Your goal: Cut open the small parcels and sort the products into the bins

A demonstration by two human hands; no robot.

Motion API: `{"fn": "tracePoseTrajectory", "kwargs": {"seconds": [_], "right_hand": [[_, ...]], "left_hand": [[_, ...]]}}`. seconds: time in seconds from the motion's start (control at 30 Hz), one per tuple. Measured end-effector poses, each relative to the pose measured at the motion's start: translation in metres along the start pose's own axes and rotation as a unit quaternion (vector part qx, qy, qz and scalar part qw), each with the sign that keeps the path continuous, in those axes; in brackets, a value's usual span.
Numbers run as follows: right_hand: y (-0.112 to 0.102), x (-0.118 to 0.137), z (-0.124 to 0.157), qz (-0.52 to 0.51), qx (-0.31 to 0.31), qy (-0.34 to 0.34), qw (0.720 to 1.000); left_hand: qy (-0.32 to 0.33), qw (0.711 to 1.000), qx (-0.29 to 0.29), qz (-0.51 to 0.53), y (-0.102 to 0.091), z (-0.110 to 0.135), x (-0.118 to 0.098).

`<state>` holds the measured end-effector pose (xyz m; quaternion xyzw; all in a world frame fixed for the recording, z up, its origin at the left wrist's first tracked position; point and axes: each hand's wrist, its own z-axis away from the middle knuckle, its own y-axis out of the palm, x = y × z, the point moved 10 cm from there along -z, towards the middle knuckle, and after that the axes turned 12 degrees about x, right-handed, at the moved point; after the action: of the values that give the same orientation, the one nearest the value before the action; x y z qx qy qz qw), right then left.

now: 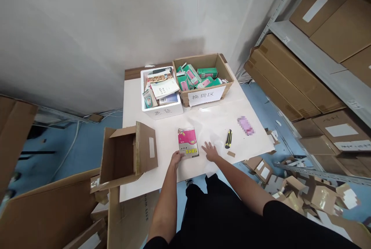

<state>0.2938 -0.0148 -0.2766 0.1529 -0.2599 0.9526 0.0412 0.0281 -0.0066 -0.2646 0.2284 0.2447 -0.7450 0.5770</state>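
A book (pixel 188 143) with a pink and grey cover lies on the white-topped table (pixel 165 171) in front of me. My left hand (pixel 176 158) grips its lower left corner, fingers closed at the edge. To the right of the book, my right hand (pixel 210 152) rests with fingers spread on a crumpled, translucent plastic sheet (pixel 207 131), holding nothing. Farther right is a black and yellow utility knife (pixel 228 139), with a small brown scrap (pixel 231 154) below it. A blurred-out pink item (pixel 245 125) lies toward the table's right side.
At the back stand a white foam box (pixel 165 113) of books and a cardboard box (pixel 226 92) of green and pink packages. An open cardboard box (pixel 148 152) sits at the table's left edge. Shelves (pixel 313 44) with cartons rise at right; loose cartons (pixel 321 196) cover the floor below.
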Motion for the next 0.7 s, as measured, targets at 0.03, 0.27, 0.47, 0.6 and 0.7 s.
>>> {"fn": "tracePoseTrajectory", "kwargs": {"seconds": [0.03,0.27,0.47,0.6,0.7], "right_hand": [[-0.011,-0.003,0.0,0.01,0.0,-0.007,1.0],[-0.156,0.01,0.024,-0.123,-0.143,-0.057,0.98],[-0.217,0.083,0.085,-0.488,-0.037,-0.334,0.805],[-0.262,0.089,0.153,-0.537,-0.081,-0.463,0.701],[-0.278,0.082,0.189,-0.536,-0.062,-0.479,0.692]], "left_hand": [[0.018,1.0,0.0,0.022,0.0,0.007,-0.008],[0.17,0.978,-0.012,0.118,-0.012,0.067,-0.09],[0.311,0.932,0.053,0.176,-0.005,0.127,-0.177],[0.331,0.92,0.129,0.168,0.001,0.158,-0.225],[0.338,0.911,0.177,0.157,0.005,0.173,-0.254]]}}
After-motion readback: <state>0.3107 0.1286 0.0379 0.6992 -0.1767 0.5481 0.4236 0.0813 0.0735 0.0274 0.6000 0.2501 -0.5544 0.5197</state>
